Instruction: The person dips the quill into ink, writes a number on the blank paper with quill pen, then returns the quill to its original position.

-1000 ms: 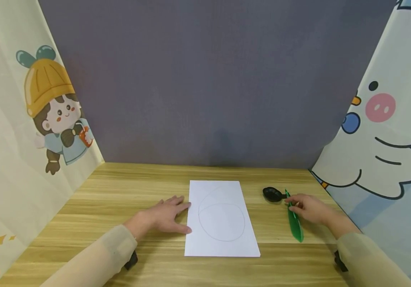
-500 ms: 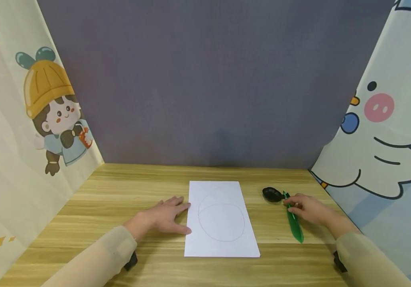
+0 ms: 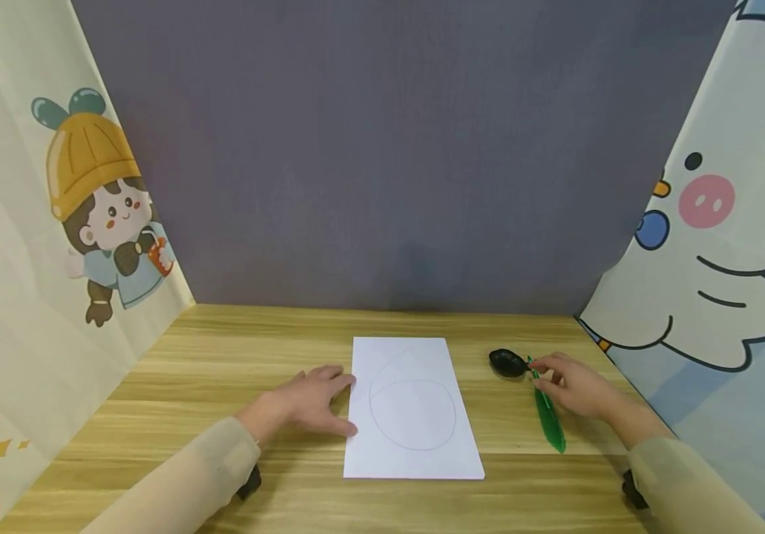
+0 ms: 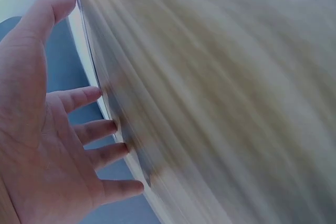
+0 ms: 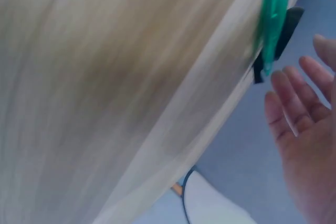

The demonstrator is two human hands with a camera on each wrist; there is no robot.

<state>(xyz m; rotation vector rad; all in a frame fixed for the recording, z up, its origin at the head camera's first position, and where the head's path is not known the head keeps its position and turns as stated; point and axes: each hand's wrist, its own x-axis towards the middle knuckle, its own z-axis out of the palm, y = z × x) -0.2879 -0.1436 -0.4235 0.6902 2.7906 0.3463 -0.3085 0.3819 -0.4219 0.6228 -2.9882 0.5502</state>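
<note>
A: Nearest the camera, what lies on the wooden table?

B: A white sheet of paper with a faint pencilled circle and an arc above it. The left hand lies flat on the wood, its fingertips touching the sheet's left edge.

A: Are its fingers gripping anything?

B: No. The left wrist view shows the palm with fingers straight and spread, holding nothing, which the head view only suggests.

A: And the other hand?

B: The right hand rests well apart from the left one, right of the paper, its fingers at the upper end of a green feather pen that lies flat on the table. The right wrist view shows the fingers loosely extended just beside the green shaft, not wrapped round it.

A: Anything farther back?

B: A small black stand just beyond the pen's tip. Behind the table stands a grey backdrop, flanked by cartoon curtains seen only from the head camera.
</note>
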